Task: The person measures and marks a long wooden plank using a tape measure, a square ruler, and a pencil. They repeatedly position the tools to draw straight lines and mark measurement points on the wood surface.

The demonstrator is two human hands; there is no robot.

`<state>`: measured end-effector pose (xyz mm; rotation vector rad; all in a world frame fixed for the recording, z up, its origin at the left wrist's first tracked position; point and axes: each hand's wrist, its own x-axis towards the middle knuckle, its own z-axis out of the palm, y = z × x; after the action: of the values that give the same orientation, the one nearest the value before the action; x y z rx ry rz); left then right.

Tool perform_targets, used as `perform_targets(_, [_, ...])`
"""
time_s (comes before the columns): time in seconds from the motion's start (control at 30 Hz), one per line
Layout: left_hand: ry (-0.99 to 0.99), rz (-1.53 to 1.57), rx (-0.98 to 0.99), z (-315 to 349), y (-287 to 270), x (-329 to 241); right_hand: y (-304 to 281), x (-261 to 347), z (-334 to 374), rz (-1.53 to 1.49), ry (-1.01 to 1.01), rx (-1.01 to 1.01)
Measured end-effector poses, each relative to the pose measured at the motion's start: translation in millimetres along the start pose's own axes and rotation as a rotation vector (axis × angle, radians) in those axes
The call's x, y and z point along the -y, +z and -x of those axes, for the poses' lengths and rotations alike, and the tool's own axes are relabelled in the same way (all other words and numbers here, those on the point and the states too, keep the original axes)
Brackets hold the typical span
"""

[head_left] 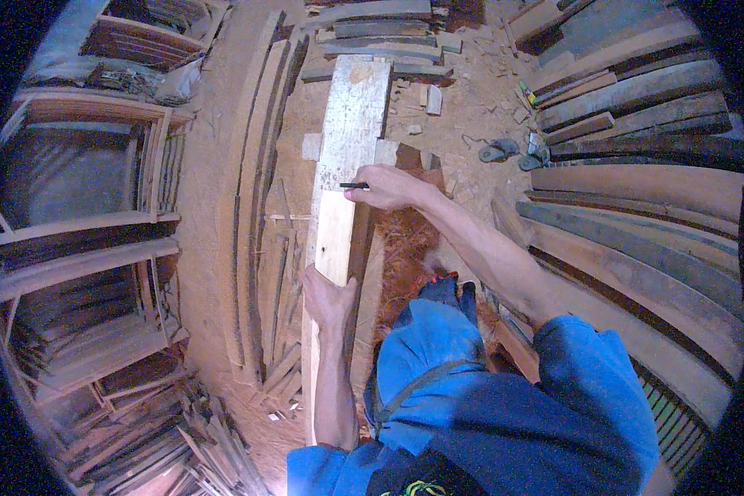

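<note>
A pale wooden board (333, 236) lies lengthwise on a long worn bench plank (355, 116) in front of me. My left hand (331, 302) is wrapped over the near part of the board, thumb on the right edge and fingers along the left side. At the board's far end my right hand (388, 188) pinches a thin black pencil-like stick (353, 185). The stick lies crosswise just where the pale board ends on the whitish plank. Its right part is hidden by my fingers.
Long beams (260, 190) lie on the sawdust-covered floor at left, beside stacked wooden frames (83, 225). Heavy planks (636, 223) are piled along the right. Two grey shoes (498, 150) stand near them. Wood shavings (409, 256) lie right of the bench, and more timbers (380, 41) lie beyond it.
</note>
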<state>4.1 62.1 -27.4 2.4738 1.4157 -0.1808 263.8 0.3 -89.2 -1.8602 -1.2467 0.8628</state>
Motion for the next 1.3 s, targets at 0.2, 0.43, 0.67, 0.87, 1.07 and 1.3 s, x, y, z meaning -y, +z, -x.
perform_targets(0.2, [0.018,0.02,-0.016,1.8,2.3,-1.4,8.4,-0.1,3.6,0.018,0.064,-0.036])
perform_targets(0.43, [0.047,0.027,0.008,-2.0,5.2,4.4,84.2,-9.6,29.4,-0.378,0.277,-0.674])
perform_targets(0.67, [-0.013,0.406,0.324,-31.3,-9.9,13.5,213.4,-25.3,39.5,-0.652,0.78,-0.552])
perform_targets(0.87, [-0.112,0.47,0.607,-69.7,-10.8,20.4,218.5,12.8,39.2,-0.447,0.693,-0.716])
perform_targets(1.07, [-0.256,0.79,0.648,-82.7,-3.4,40.6,204.8,13.0,45.1,-0.913,0.794,-0.642])
perform_targets(1.3, [-0.198,0.888,0.641,-95.8,25.7,67.0,204.2,12.5,39.1,-0.864,0.824,-0.683])
